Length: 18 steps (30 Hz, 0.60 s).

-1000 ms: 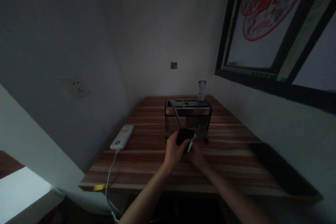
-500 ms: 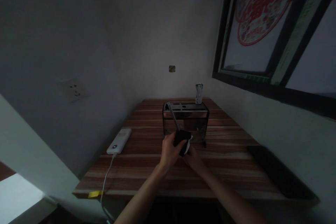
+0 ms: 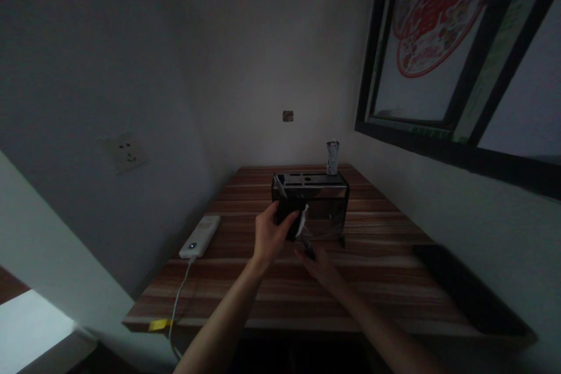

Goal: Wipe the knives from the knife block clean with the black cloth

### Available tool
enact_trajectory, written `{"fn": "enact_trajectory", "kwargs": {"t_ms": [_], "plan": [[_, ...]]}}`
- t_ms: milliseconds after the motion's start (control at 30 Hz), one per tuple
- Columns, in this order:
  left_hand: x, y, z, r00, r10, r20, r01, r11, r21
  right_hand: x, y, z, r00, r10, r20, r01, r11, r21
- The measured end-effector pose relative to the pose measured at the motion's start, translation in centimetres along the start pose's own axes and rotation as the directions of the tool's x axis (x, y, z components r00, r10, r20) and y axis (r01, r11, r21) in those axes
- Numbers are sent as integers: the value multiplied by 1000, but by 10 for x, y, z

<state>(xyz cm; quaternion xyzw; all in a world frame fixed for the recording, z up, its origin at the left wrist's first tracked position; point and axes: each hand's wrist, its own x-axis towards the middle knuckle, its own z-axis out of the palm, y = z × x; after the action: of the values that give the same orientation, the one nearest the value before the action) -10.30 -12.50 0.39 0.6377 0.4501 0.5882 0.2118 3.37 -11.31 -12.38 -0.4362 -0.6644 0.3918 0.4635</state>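
My left hand pinches a black cloth with a white edge, wrapped around the blade of a knife. The narrow grey end of the knife sticks out past the cloth, pointing up and away. Lower down, my right hand is closed on the knife's dark handle. Just behind both hands stands a dark, glossy knife holder with slots in its top. A small shiny silver packet or cup appears at the holder's back right.
The wood-striped table meets walls at the left, back and right. On its left lies a white power bank with a cable running over the front edge. A flat black object lies along the right side. A framed window is at right.
My left hand and the cloth have moved left and up along the blade, leaving less of the tip showing. The handle in my right hand has come into view.
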Motion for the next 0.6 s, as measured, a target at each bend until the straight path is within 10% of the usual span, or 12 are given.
{"fn": "enact_trajectory", "kwargs": {"t_ms": [600], "plan": [[43, 42, -29, 983, 70, -171, -93, 987, -130, 2, 10, 1, 997, 4, -77, -10, 997, -77]]}}
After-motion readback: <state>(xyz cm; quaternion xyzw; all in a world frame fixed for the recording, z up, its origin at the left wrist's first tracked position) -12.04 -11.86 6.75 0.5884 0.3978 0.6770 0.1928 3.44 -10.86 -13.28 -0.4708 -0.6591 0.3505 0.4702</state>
